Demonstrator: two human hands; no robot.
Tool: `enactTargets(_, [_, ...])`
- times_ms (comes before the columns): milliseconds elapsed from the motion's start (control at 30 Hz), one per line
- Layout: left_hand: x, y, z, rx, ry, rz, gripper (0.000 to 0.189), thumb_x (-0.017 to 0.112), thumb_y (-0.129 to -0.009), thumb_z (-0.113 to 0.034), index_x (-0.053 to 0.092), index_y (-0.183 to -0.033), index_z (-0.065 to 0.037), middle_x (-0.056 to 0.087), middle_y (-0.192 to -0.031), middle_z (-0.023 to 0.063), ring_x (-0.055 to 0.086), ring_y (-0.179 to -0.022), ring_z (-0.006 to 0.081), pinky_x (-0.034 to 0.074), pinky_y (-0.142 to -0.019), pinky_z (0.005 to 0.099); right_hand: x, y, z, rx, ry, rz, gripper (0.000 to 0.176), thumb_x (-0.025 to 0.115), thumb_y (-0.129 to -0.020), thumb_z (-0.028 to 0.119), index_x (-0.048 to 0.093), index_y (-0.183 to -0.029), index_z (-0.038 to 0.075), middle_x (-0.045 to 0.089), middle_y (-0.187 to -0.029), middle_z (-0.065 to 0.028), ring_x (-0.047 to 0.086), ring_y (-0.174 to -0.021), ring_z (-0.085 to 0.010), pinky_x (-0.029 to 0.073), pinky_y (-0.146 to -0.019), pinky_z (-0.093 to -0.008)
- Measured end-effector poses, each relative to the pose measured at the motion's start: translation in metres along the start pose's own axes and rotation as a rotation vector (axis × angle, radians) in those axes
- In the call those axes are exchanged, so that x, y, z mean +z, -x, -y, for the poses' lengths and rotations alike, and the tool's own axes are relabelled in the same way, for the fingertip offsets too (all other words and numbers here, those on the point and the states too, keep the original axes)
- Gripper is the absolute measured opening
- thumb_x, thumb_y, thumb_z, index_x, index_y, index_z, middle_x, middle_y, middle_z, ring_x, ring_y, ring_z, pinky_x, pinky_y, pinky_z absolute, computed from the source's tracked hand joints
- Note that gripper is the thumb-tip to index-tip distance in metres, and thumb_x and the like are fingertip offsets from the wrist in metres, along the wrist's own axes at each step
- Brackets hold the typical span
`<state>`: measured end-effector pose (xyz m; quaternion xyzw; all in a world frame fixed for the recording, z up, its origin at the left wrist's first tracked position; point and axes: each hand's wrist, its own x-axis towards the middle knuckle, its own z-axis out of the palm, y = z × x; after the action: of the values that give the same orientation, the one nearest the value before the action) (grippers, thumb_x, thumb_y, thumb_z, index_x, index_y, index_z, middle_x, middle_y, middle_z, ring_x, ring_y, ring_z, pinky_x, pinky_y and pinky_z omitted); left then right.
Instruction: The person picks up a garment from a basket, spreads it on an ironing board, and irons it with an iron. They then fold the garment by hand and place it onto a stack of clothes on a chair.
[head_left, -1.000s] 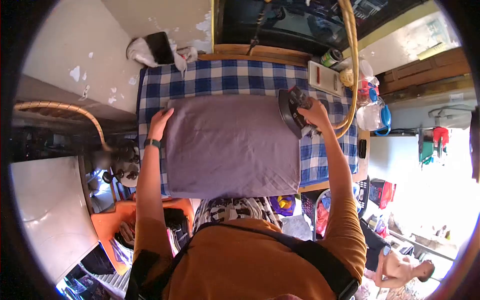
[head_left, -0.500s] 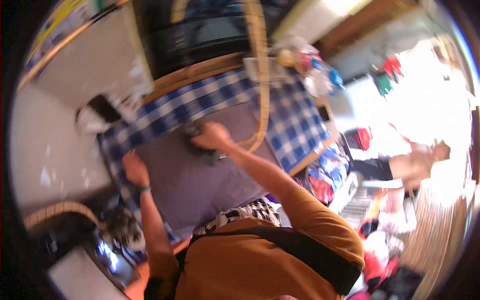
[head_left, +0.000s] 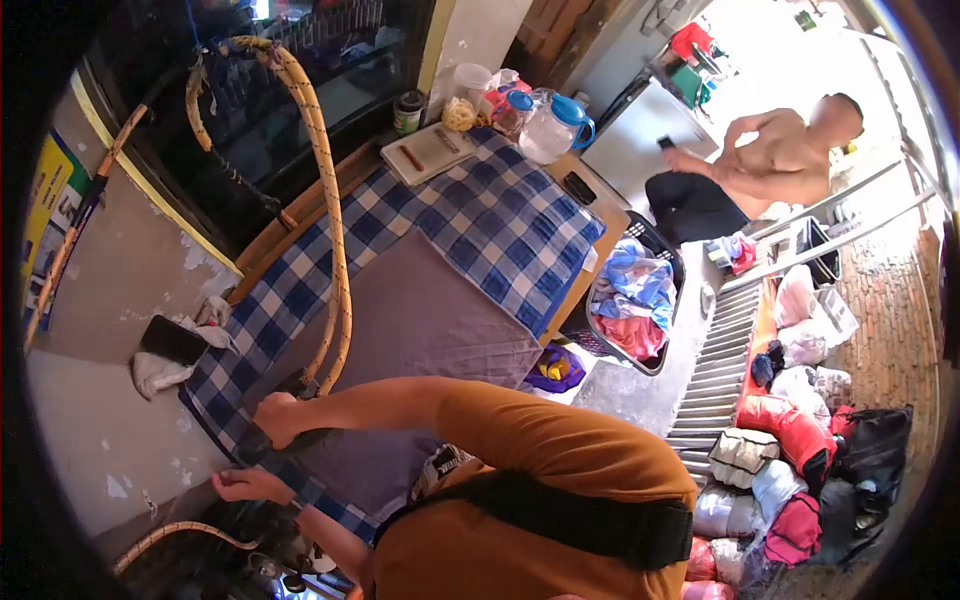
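My right hand point(head_left: 280, 418) is closed around the handle of a dark clothes iron point(head_left: 312, 437), mostly hidden by my hand and forearm. Its thick yellow cord point(head_left: 335, 230) rises from the back of the iron and loops upward. The iron is on a grey-purple cloth point(head_left: 430, 300) spread over a blue-and-white checked blanket point(head_left: 510, 215) on the table. Near the blanket's left edge, my left hand point(head_left: 252, 486) holds nothing visible, its fingers loosely bent and apart.
A white tray point(head_left: 428, 155), a jar point(head_left: 408, 112) and a blue-lidded pitcher point(head_left: 550, 130) stand at the far end. Right of the table is a laundry basket point(head_left: 635, 300). Another person point(head_left: 770, 160) sits beyond, holding a phone. Bags point(head_left: 790, 430) pile up at right.
My right hand has moved left with the iron, toward the cloth's near left part. The left hand has shifted down and left, off the cloth. The view has swung right.
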<state>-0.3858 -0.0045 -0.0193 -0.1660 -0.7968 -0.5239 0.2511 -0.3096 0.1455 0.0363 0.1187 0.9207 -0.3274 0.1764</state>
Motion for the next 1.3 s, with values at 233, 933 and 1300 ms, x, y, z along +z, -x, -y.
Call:
enactTargets(233, [-0.054,0.111,0.015,-0.243,-0.754,0.456,0.048,0.040,-0.091,-0.053,0.049,-0.112,-0.010,0.046,-0.111,0.0160,0.047,-0.097,0.0336,0.037,-0.079,0.0521,0.013,0.034,-0.067,0.126,0.019,-0.293,0.038,0.066,-0.065,0.028,0.068,-0.092,0.001,0.067,-0.081,-0.0128,0.065,-0.077,-0.0287,0.054,-0.064,-0.0380])
enactTargets(933, [-0.092,0.020,-0.110,0.198,-0.315,0.129,0.033,0.057,-0.087,-0.027,0.062,-0.102,0.001,0.062,-0.101,0.0203,0.058,-0.092,0.0350,0.043,-0.085,0.0419,0.101,0.149,0.003,0.110,-0.077,-0.130,0.024,0.063,-0.058,0.022,0.071,-0.072,0.004,0.066,-0.068,-0.0168,0.066,-0.063,-0.0274,0.052,-0.050,-0.0427])
enactTargets(1300, [-0.168,0.149,0.019,-0.096,-0.507,0.364,0.033,0.063,-0.079,-0.021,0.057,-0.109,-0.007,0.058,-0.105,0.0149,0.051,-0.101,0.0341,0.040,-0.087,0.0436,-0.055,0.312,-0.287,0.585,-0.386,-0.778,0.028,0.068,-0.072,0.033,0.064,-0.071,0.005,0.058,-0.056,-0.0030,0.055,-0.046,-0.0145,0.043,-0.045,-0.0318])
